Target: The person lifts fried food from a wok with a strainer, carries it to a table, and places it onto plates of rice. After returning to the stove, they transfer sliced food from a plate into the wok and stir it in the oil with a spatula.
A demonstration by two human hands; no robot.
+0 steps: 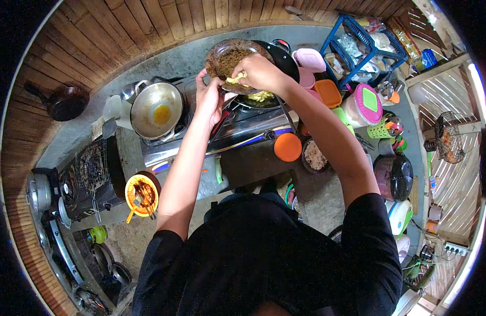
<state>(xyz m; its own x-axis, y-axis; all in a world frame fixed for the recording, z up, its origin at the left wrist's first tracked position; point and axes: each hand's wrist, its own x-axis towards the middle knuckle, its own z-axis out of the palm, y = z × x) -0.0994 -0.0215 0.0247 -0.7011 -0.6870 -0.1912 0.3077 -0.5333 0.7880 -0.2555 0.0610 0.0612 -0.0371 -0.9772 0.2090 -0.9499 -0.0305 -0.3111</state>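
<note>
Clear round plastic tub [351,109] with pink-and-green lid [368,99], blue plastic rack [360,32] behind that tub, light-green mesh basket [378,131] of utensils [394,126] just beside it, flat round orange lid [288,147] to its left.

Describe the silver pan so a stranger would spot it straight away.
Find the stove at the view's upper middle. On its left end, left of the left hand, sits the silver pan. Unlike the dark pan farther left, it's pale inside, with a yellow pool at its bottom.
</note>
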